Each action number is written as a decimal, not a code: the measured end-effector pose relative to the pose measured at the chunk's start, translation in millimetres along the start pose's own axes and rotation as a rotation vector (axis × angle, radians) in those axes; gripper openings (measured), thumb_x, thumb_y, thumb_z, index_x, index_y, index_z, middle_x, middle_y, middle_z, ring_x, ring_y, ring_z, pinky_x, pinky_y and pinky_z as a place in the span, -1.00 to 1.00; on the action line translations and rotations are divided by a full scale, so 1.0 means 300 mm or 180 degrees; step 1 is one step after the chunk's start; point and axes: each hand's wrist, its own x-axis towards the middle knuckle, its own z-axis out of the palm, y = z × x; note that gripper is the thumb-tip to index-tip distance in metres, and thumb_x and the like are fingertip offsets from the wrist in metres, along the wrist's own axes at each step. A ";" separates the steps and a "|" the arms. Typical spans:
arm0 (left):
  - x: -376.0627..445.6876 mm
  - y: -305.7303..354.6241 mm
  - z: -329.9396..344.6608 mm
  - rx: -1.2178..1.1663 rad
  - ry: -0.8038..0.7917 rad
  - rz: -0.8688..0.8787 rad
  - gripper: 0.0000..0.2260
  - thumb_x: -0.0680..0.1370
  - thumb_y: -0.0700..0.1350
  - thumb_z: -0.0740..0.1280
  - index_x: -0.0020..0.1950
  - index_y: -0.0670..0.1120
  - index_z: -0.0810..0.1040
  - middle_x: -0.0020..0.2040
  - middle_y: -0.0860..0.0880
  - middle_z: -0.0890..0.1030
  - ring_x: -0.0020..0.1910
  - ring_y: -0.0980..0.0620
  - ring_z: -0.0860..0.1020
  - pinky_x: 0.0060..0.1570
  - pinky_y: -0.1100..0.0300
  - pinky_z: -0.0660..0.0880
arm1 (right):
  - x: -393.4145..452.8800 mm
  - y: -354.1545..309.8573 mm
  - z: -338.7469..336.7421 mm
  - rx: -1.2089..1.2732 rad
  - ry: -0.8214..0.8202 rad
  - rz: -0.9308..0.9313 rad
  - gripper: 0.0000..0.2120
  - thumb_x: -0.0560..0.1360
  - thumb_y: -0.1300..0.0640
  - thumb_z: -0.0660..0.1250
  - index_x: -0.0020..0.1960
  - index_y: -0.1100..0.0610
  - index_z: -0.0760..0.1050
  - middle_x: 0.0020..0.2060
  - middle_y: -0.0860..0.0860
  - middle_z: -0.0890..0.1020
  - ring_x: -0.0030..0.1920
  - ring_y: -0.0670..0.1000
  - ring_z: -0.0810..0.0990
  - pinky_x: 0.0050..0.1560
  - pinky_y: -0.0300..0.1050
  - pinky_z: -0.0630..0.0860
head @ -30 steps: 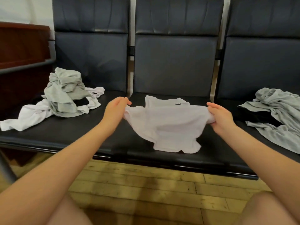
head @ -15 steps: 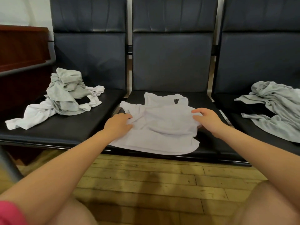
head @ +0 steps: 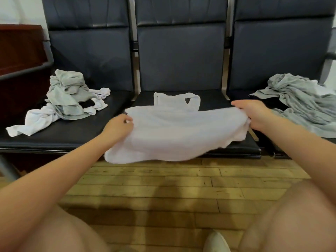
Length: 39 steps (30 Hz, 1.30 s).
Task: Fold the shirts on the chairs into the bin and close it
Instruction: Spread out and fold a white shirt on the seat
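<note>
Here, the left hand (head: 119,124) and right hand (head: 254,113) each pinch a side of the thin white cotton shirt (head: 174,130), spread over the middle dark padded chair seat (head: 214,99), hem overhanging.

Bare middle seat (head: 209,99) open beyond the fingers (head: 127,118), backrest (head: 181,57) blocks farther. Left of them: grey-white clothes heap (head: 67,95), bare seat between. Right: grey shirt pile (head: 301,104), close. Below: wooden floor (head: 154,188) open.
</note>
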 end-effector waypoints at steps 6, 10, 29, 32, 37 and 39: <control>0.028 -0.051 0.112 0.1417 -0.0146 0.0248 -0.68 0.60 0.00 0.14 0.30 -0.08 0.45 0.19 -0.16 0.50 0.14 -0.17 0.47 0.00 0.02 0.46 | 0.011 0.141 0.035 -0.3191 -0.0589 -0.0596 -0.60 0.57 -0.01 0.28 0.36 0.12 0.39 0.26 0.09 0.51 0.20 0.13 0.50 -0.02 -0.08 0.43; 0.128 -0.002 0.180 0.1004 0.0101 0.0062 -0.70 0.65 -0.08 0.02 0.17 -0.21 0.45 0.20 -0.27 0.49 0.17 -0.27 0.44 0.06 -0.01 0.39 | 0.077 0.159 0.150 -0.3638 -0.0617 -0.0976 -0.48 0.59 -0.06 0.23 0.46 0.14 0.27 0.35 0.11 0.43 0.30 0.15 0.43 0.16 -0.05 0.39; 0.447 -0.034 0.246 -0.0237 0.0450 -0.0157 -0.56 0.59 -0.21 0.21 0.48 -0.06 0.31 0.36 -0.13 0.46 0.31 -0.12 0.44 0.31 0.00 0.38 | 0.365 0.147 0.494 -0.3261 -0.0094 -0.1257 -0.68 0.55 -0.14 0.24 -0.20 0.07 0.50 -0.16 0.05 0.50 0.07 0.11 0.41 -0.03 -0.03 0.36; 0.445 -0.032 0.225 -0.1028 0.0636 -0.0152 -0.55 0.56 -0.31 0.18 0.45 -0.08 0.37 0.38 -0.11 0.44 0.31 -0.07 0.43 0.26 0.14 0.37 | 0.346 0.116 0.501 -0.1668 -0.0504 -0.0939 -0.60 0.55 0.03 0.32 -0.39 0.10 0.27 -0.40 0.01 0.31 -0.31 0.00 0.33 -0.31 -0.12 0.23; 0.448 -0.046 0.192 -0.1674 0.0747 -0.0563 -0.51 0.54 -0.34 0.14 0.47 -0.09 0.34 0.39 -0.08 0.42 0.28 0.01 0.42 0.14 0.25 0.34 | 0.330 0.076 0.472 -0.0373 -0.0517 -0.0487 -0.83 0.54 0.08 0.33 0.00 0.18 0.60 -0.17 0.03 0.56 -0.16 -0.01 0.51 -0.20 -0.17 0.43; 0.458 -0.070 0.191 -0.1391 0.0623 -0.0619 -0.54 0.56 -0.30 0.15 0.46 -0.11 0.35 0.40 -0.10 0.42 0.34 -0.05 0.40 0.22 0.20 0.32 | 0.347 0.083 0.450 -0.0336 -0.0332 -0.0627 -0.78 0.53 0.09 0.32 0.07 0.22 0.59 -0.12 0.06 0.58 -0.11 0.02 0.53 -0.13 -0.12 0.45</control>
